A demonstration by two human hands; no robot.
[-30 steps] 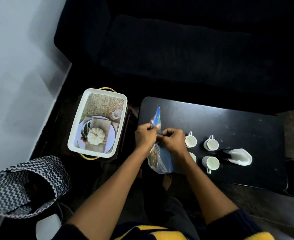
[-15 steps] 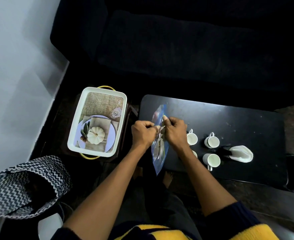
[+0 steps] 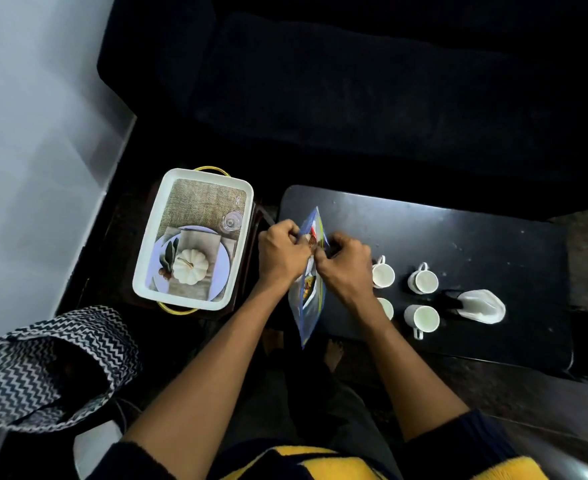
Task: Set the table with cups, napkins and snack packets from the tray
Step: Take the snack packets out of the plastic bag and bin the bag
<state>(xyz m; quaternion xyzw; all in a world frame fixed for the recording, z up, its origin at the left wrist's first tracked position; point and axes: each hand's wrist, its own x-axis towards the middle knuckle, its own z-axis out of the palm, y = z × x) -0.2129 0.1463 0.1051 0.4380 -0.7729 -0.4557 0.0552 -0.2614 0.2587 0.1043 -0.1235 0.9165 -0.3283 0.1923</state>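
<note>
Both grips, left hand point(image 3: 280, 252) and right hand point(image 3: 344, 259), pinch the snack packet point(image 3: 309, 292) near its top; judged light, limp, slippery; hold at seam

Both hands pinch a blue snack packet point(image 3: 308, 299) near its top, L hand point(image 3: 280, 252) on one side, R hand point(image 3: 346, 261) on the other, fingers curled, knuckles nearly touching. Pkt hangs below the grip over the black table's point(image 3: 476, 237) near-left edge. Four white cups point(image 3: 420, 282) just R of the grip; past them a white napkin point(image 3: 481, 306), prob. in a dark holder. White tray point(image 3: 195, 237) L of the grip.
</note>
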